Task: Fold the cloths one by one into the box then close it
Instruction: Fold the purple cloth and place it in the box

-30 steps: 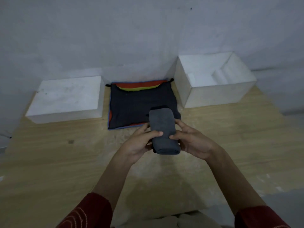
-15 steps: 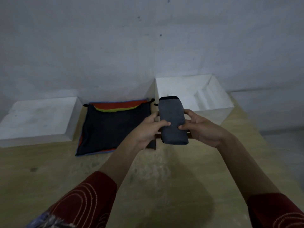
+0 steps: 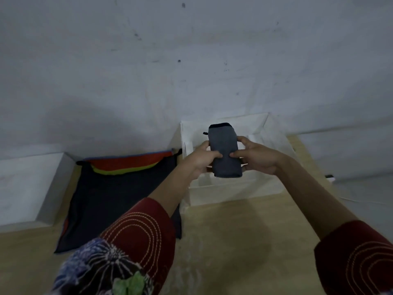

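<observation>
A folded grey cloth (image 3: pixel 225 152) is held upright over the open white box (image 3: pixel 234 190). My left hand (image 3: pixel 201 159) grips its left side and my right hand (image 3: pixel 258 156) grips its right side, thumbs on the front. The box stands at the back right of the wooden table, against the wall, and its inside is mostly hidden by my hands and the cloth. A stack of flat cloths (image 3: pixel 119 199), dark on top with red and yellow edges showing at the back, lies left of the box.
A white box lid (image 3: pixel 27 188) lies at the far left of the wooden table (image 3: pixel 234 241). A grey wall (image 3: pixel 191 60) runs right behind the box and cloths. The table's right edge is close to the box.
Both hands have carried the folded grey cloth from above the cloth stack rightward and away from me, to above the open box. The view has turned right and tilted up.
</observation>
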